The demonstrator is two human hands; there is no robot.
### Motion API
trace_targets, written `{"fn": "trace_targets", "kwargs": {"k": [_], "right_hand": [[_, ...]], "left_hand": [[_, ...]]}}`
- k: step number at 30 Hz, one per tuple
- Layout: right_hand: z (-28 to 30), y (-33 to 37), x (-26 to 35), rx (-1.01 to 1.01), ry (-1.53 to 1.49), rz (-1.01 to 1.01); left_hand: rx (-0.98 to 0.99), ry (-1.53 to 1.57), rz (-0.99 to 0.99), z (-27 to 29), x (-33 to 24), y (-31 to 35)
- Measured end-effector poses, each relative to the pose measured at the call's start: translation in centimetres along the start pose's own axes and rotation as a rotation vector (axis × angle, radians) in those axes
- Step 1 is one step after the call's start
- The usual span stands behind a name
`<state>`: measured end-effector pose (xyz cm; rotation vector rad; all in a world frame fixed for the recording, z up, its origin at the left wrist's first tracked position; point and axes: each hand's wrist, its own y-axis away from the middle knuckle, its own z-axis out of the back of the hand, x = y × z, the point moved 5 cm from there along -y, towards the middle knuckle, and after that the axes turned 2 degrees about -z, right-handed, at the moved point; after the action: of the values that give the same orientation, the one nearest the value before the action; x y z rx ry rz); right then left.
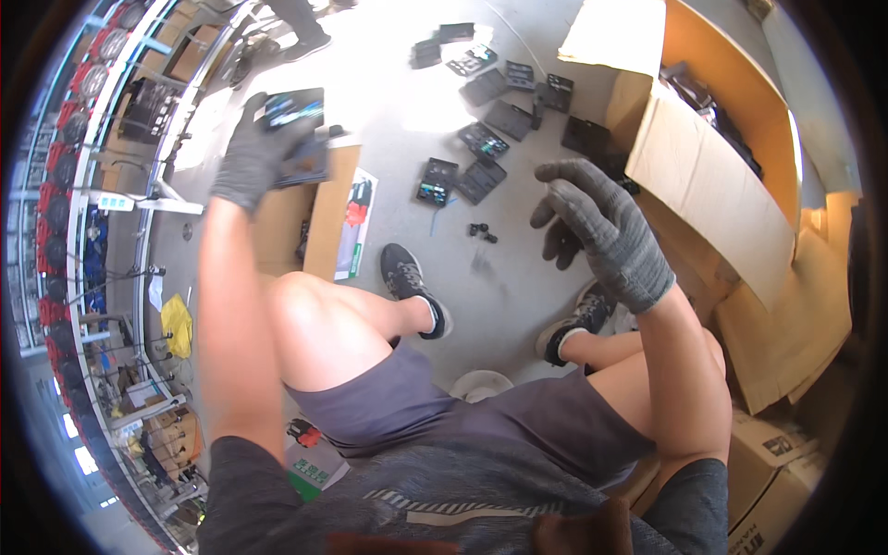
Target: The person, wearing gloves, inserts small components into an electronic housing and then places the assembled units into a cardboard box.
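My left hand (254, 153), in a grey knit glove, is closed on a black plastic case (298, 109). Motion smears the case, and a second black panel (303, 168) shows just below it; whether the two are joined I cannot tell. The pair is held above an open cardboard box (285, 227) beside my left knee. Gloved the same way, my right hand (601, 222) hangs over the floor with its fingers apart and nothing in it. On the floor between my feet lie small black parts (481, 232), with a dark blur (481, 264) near them.
Several black plastic cases (481, 180) are scattered across the grey floor ahead. A large open carton (712, 171) with dark items stands at the right, more cartons (768, 453) below it. Shelving (139, 240) runs along the left. Another person's shoe (308, 46) shows at the far left.
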<state>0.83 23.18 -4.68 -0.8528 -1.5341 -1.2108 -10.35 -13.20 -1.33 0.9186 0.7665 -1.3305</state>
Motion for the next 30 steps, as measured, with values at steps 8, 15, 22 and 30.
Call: {"fn": "trace_targets", "kwargs": {"k": [8,15,22,30], "right_hand": [[2.3,0.7,2.2,-0.084,0.112,0.110],[3.2,0.5,-2.5,-0.093,0.700,0.122],[2.0,1.4,-3.8,0.083,1.037,0.009],[1.9,1.6,-6.0,0.244,1.025,-0.094]], "left_hand": [[-0.083,-1.122,0.197,15.1,20.6,-0.3],[0.364,-0.819,-0.266,-8.7,9.5,-5.0],[0.939,-0.963,-0.389,-30.4,21.3,-3.4],[0.820,-0.907,-0.001,-36.6,32.7,-3.2]]}}
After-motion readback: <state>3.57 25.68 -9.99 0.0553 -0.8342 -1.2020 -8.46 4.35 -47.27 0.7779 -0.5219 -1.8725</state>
